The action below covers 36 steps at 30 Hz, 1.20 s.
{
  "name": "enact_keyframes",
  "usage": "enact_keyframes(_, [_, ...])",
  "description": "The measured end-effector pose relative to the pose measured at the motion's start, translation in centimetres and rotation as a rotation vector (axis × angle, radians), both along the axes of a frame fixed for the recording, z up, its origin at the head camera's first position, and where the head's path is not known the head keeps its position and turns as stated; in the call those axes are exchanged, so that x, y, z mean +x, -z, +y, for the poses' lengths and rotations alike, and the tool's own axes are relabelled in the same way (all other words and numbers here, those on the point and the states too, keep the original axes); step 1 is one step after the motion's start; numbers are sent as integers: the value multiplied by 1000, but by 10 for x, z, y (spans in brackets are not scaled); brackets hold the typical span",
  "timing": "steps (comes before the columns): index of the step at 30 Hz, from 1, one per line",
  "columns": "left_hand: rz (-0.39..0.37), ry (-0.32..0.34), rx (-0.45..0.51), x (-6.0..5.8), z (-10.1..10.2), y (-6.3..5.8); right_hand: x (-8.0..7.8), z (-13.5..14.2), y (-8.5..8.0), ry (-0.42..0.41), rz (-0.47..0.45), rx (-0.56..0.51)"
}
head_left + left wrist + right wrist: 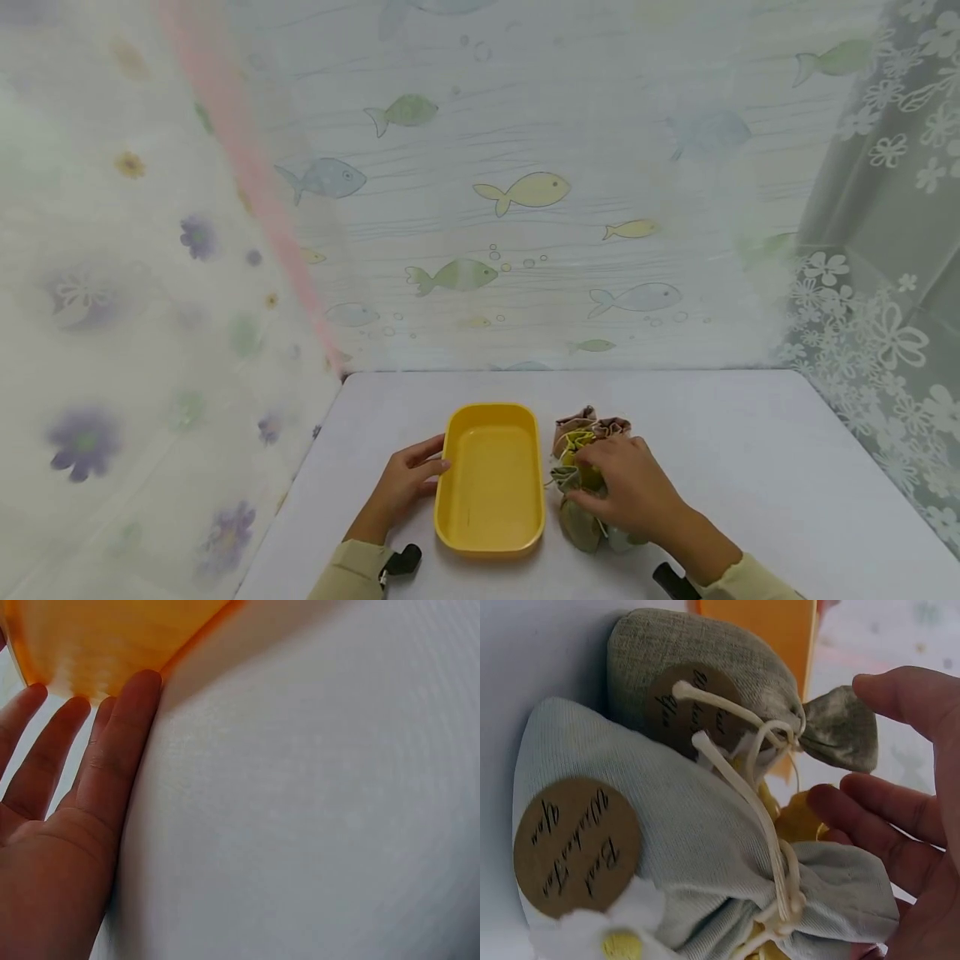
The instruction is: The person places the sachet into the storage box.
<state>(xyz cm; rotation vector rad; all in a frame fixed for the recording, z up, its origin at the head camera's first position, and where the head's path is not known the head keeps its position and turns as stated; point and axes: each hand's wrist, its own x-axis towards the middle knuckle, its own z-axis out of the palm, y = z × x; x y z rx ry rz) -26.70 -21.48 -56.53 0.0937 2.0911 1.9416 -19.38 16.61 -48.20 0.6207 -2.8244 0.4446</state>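
At the left side of a yellow tray [491,492], my left hand [408,483] touches the wall with nearly straight fingertips [139,690]. My right hand [626,487] is over a cluster of drawstring pouches to the tray's right. Its thumb is at the gathered top of an olive-green pouch [645,660], with the other fingers spread on the far side of that top. Beside it stands a pale blue-grey pouch [667,802] with a round brown label and a white flower. A yellow pouch [577,442] is partly hidden behind the fingers.
Brownish-pink pouches [613,427] stand at the back of the cluster. Everything rests on a white table [735,467]. A fish-print curtain [525,250] hangs behind it, with a flowered curtain [150,333] along the left.
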Motion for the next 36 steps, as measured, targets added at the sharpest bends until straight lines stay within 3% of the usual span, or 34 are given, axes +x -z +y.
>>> enact_keyframes(9, [-8, 2, 35, 1, 0, 2, -1, -3, 8, -20, 0, 11])
enact_keyframes(22, [-5, -9, 56, 0, -1, 1, 5, -2, 6, 21, 33, -148])
enact_keyframes(36, [-2, -5, 57, 1, -2, 3, 15, 3, 10, 43, 130, -203])
